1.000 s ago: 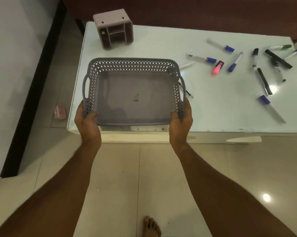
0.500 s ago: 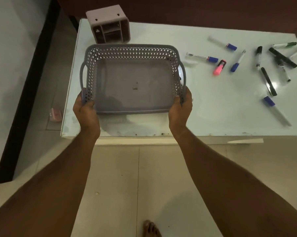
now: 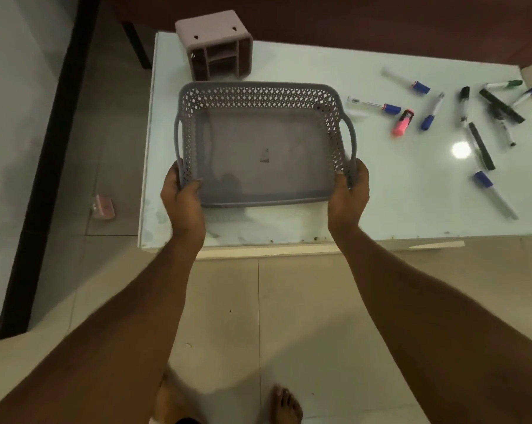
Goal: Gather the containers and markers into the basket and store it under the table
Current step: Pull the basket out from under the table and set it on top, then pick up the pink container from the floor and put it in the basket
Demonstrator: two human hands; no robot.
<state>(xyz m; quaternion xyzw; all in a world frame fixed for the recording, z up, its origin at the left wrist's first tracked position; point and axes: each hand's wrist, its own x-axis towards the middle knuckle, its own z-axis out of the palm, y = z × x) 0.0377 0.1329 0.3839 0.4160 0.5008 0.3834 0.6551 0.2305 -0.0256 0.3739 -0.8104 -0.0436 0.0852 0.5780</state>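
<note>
- One basket (image 3: 258, 154), grey with lattice walls and a handle at each end, is held over the near left part of the tabletop (image 3: 381, 185); whether its base touches the surface I cannot tell. Nothing lies in it but a small dark mark on the floor of it.
- Left hand (image 3: 182, 197): its grip is clamped on the basket's near left corner, thumb inside the wall, fingers outside.
- Right hand (image 3: 349, 194): its grip is clamped on the near right corner, by the right handle.
- One organiser (image 3: 215, 50), a pale boxy container with compartments, lies on its side at the far left corner of the tabletop, just behind the basket, its openings facing the camera.
- Markers lie loose on the right half of the tabletop, well apart from the basket except for the nearest. I count about eleven, though the far right cluster overlaps and the count there is unsure:
- four with blue caps: one far (image 3: 407, 81), one just right of the basket (image 3: 375, 104), one tilted (image 3: 432, 111), one near the front (image 3: 494, 194);
- one pink highlighter (image 3: 403, 123);
- one with a green cap (image 3: 503, 84) at the far right;
- one with a purple-blue tip (image 3: 526, 95) at the right edge;
- about four black or black-capped ones, among them a long one (image 3: 482, 146) and a thick one (image 3: 500, 105).
- One small pink thing (image 3: 104, 206) lies on the floor left of the tabletop.
- Two bare feet show at the bottom edge.
</note>
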